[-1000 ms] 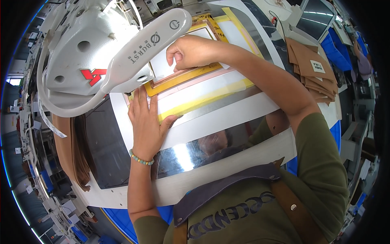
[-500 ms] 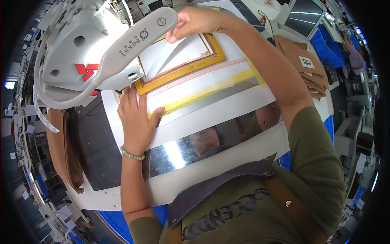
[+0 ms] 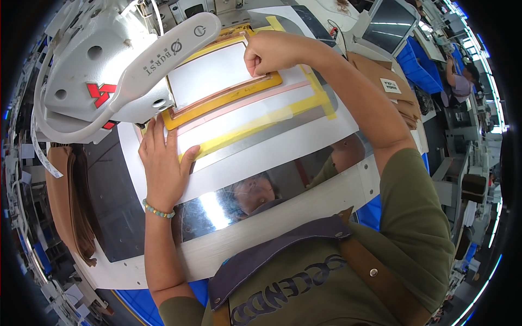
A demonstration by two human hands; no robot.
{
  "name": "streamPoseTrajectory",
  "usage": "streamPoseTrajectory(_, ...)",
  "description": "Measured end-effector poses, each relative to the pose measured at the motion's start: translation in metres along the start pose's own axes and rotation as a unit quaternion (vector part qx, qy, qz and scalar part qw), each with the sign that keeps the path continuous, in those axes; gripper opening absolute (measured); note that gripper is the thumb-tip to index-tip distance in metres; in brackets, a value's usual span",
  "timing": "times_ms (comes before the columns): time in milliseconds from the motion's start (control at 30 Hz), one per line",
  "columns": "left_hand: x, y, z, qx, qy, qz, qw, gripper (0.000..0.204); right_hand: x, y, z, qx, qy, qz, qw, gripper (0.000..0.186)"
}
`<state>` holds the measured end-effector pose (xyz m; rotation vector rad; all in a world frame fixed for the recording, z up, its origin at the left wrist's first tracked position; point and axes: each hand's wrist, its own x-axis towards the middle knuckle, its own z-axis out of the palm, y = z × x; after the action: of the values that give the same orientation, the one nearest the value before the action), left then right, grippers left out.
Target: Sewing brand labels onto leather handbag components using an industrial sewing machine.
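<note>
My left hand lies with fingers spread over the left side of the white sheet and plate with pale yellow tape, its fingertips near a yellow frame. A white rectangular piece lies inside this frame. My right hand is closed at the frame's right inner edge; its fingertips are tucked under, so anything held there is hidden. The white machine head, with a long pale handle, overhangs the frame's left side.
Brown sheets hang at the left and lie stacked at the right. A monitor and blue bin stand at upper right, with a co-worker beyond. A shiny metal strip runs along the near table edge.
Half a second ago my right hand held up a corner of white sheet; it has moved down to the frame's inner edge and the sheet lies flat. The view has shifted slightly.
</note>
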<state>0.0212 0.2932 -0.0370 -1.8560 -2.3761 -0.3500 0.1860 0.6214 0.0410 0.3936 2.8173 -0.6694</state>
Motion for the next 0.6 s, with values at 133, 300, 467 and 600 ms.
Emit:
streamPoseTrajectory(133, 0.000, 0.000, 0.000, 0.008, -0.011, 0.000, 1.000, 0.077, 0.005, -0.003, -0.005, -0.015, -0.026, -0.007, 1.000, 0.007)
streamPoseTrajectory(300, 0.001, 0.001, -0.001, 0.010, 0.008, 0.004, 1.000, 0.075, 0.013, -0.013, -0.010, -0.052, -0.065, 0.023, 0.996, 0.009)
streamPoseTrajectory(467, -0.001, 0.001, 0.001, 0.010, -0.010, -0.010, 1.000, 0.074, 0.017, -0.019, -0.009, -0.114, -0.080, 0.076, 0.987, 0.011)
streamPoseTrajectory(600, -0.001, 0.001, 0.001, 0.016, -0.019, -0.014, 1.000, 0.074, 0.013, -0.011, -0.020, -0.144, 0.013, -0.017, 0.989, 0.013)
